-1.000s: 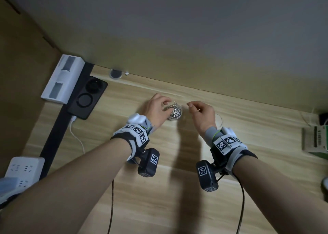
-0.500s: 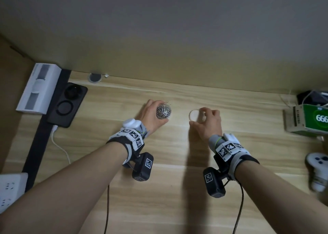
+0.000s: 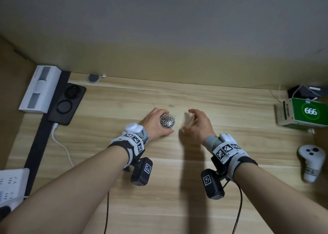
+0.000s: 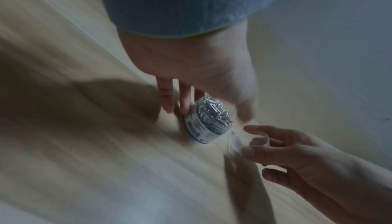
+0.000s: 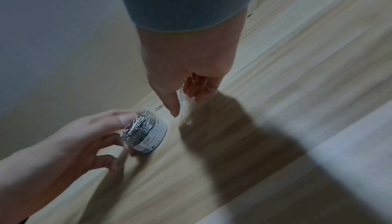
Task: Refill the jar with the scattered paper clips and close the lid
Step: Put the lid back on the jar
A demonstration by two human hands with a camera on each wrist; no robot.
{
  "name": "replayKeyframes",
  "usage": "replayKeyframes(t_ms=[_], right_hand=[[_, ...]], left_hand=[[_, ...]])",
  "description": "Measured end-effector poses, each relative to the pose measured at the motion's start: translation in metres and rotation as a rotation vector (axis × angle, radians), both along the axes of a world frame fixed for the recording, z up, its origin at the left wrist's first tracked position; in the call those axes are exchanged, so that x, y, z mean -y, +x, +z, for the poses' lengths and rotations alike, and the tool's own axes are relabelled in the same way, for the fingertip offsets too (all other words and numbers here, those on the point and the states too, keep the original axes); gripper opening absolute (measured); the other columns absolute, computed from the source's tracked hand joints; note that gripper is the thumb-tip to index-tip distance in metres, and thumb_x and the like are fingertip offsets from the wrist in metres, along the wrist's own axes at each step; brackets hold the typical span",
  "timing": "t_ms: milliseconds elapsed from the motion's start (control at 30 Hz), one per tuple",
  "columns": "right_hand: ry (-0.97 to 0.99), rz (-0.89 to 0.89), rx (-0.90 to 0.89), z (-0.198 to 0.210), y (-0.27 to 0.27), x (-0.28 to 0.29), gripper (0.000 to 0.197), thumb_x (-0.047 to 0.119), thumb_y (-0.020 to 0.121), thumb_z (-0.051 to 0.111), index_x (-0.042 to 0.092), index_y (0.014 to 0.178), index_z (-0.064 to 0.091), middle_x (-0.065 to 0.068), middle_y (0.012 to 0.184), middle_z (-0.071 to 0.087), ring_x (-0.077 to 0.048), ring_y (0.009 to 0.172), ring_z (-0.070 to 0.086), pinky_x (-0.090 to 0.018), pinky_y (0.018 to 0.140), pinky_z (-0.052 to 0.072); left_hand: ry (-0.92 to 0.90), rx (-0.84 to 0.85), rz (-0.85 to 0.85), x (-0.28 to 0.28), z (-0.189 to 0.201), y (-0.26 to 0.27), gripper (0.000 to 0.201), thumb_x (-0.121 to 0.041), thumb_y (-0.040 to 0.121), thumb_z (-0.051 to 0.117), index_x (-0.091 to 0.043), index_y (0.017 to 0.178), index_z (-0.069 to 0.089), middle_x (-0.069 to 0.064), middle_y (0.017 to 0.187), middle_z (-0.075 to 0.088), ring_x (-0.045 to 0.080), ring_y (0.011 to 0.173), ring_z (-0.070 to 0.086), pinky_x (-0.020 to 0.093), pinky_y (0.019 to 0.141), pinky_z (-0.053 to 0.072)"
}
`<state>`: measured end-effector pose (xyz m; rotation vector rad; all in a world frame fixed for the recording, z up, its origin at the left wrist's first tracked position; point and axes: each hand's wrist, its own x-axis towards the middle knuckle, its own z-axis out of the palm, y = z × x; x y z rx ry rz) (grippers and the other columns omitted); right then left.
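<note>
A small clear jar [image 3: 167, 121] heaped with silver paper clips stands on the wooden desk [image 3: 159, 189], and my left hand [image 3: 156, 122] grips it round its side. The jar [image 4: 208, 122] [image 5: 146, 132] carries a white label and has no lid on. My right hand [image 3: 197, 125] holds the clear plastic lid [image 3: 187, 121] just right of the jar, tilted and blurred. The lid [image 4: 252, 141] [image 5: 185, 101] is pinched between thumb and fingers. One loose paper clip [image 3: 171, 106] lies on the desk just behind the jar.
A black pad [image 3: 66, 104] and a white box [image 3: 40, 89] lie at the back left, with a white power strip [image 3: 10, 185] at the near left. A green carton [image 3: 301, 112] and a white controller [image 3: 311, 161] sit at the right. A wall runs along the desk's back.
My right hand went from above the jar to the desk at its right, picked up the lid and now lifts it tilted beside the jar. My left hand keeps its grip on the jar.
</note>
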<state>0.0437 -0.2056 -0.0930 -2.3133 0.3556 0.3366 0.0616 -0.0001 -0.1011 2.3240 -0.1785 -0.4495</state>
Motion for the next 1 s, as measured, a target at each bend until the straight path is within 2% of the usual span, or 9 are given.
replayKeyframes(t_ms=[67,167,267,367,500,600,767,900,1000], right_hand=[[0.025,-0.014,-0.024,-0.006,-0.003,0.004,0.068,0.023,0.068,0.085,0.018,0.129,0.056,-0.006,0.118,0.060,-0.025,0.106,0.059,-0.035,0.095,0.048],[0.055,-0.028,-0.033,-0.015,-0.004,0.007,0.072,0.031,0.061,0.090,0.022,0.124,0.056,-0.002,0.116,0.062,-0.023,0.105,0.059,-0.035,0.093,0.049],[0.004,-0.031,0.026,-0.024,-0.004,0.002,0.068,0.040,0.062,0.088,0.030,0.121,0.057,-0.001,0.114,0.054,-0.024,0.105,0.057,-0.038,0.089,0.050],[-0.107,-0.025,0.099,-0.030,-0.003,-0.001,0.064,0.049,0.065,0.084,0.034,0.122,0.059,-0.003,0.113,0.050,-0.026,0.111,0.048,-0.040,0.089,0.050],[-0.155,-0.023,0.147,-0.034,0.001,-0.002,0.064,0.056,0.065,0.081,0.038,0.122,0.060,-0.003,0.106,0.050,-0.027,0.105,0.046,-0.040,0.087,0.049],[-0.194,0.002,0.142,-0.037,0.006,0.001,0.062,0.060,0.066,0.078,0.040,0.121,0.057,-0.002,0.102,0.050,-0.026,0.100,0.046,-0.039,0.084,0.050],[-0.207,0.007,0.122,-0.037,0.007,0.001,0.061,0.060,0.067,0.078,0.041,0.120,0.055,0.000,0.102,0.050,-0.024,0.099,0.045,-0.038,0.082,0.049],[-0.191,0.005,0.112,-0.036,0.007,0.001,0.060,0.058,0.068,0.078,0.042,0.120,0.054,0.000,0.102,0.050,-0.024,0.100,0.045,-0.038,0.083,0.049],[-0.140,-0.015,0.106,-0.037,0.005,0.002,0.061,0.055,0.067,0.080,0.039,0.120,0.057,0.000,0.104,0.049,-0.025,0.103,0.045,-0.038,0.087,0.048]], left_hand=[[0.017,-0.012,0.023,0.002,0.009,0.001,0.051,-0.055,0.074,0.065,-0.033,0.119,0.054,-0.016,0.115,0.054,0.004,0.101,0.054,0.024,0.085,0.042],[0.008,0.004,0.063,0.002,0.020,0.010,0.030,-0.044,0.091,0.052,-0.027,0.115,0.059,-0.012,0.114,0.058,0.004,0.096,0.054,0.025,0.083,0.042],[0.021,0.060,0.085,0.002,0.021,0.030,0.018,-0.035,0.090,0.054,-0.026,0.103,0.065,-0.009,0.106,0.064,0.011,0.091,0.060,0.030,0.084,0.049],[0.048,0.078,0.041,0.006,0.011,0.054,0.015,-0.027,0.087,0.061,-0.025,0.099,0.069,-0.006,0.103,0.066,0.012,0.089,0.063,0.030,0.083,0.051],[0.070,0.041,-0.032,0.010,0.002,0.079,0.019,-0.029,0.079,0.072,-0.026,0.098,0.071,-0.010,0.091,0.062,0.005,0.083,0.061,0.023,0.077,0.050],[0.100,0.029,-0.101,0.016,-0.003,0.091,0.023,-0.031,0.072,0.079,-0.028,0.094,0.072,-0.015,0.083,0.057,0.005,0.079,0.059,0.023,0.068,0.047],[0.160,0.057,-0.127,0.020,-0.010,0.092,0.010,-0.033,0.074,0.079,-0.027,0.078,0.072,-0.012,0.078,0.054,0.001,0.071,0.051,0.024,0.061,0.037],[0.236,0.045,-0.147,0.022,-0.007,0.086,0.012,-0.028,0.079,0.075,-0.026,0.071,0.066,-0.014,0.082,0.051,0.011,0.080,0.052,0.027,0.067,0.038],[0.193,0.026,-0.143,0.019,-0.003,0.082,0.011,-0.025,0.082,0.070,-0.023,0.075,0.062,-0.011,0.086,0.054,0.013,0.082,0.053,0.028,0.069,0.039]])
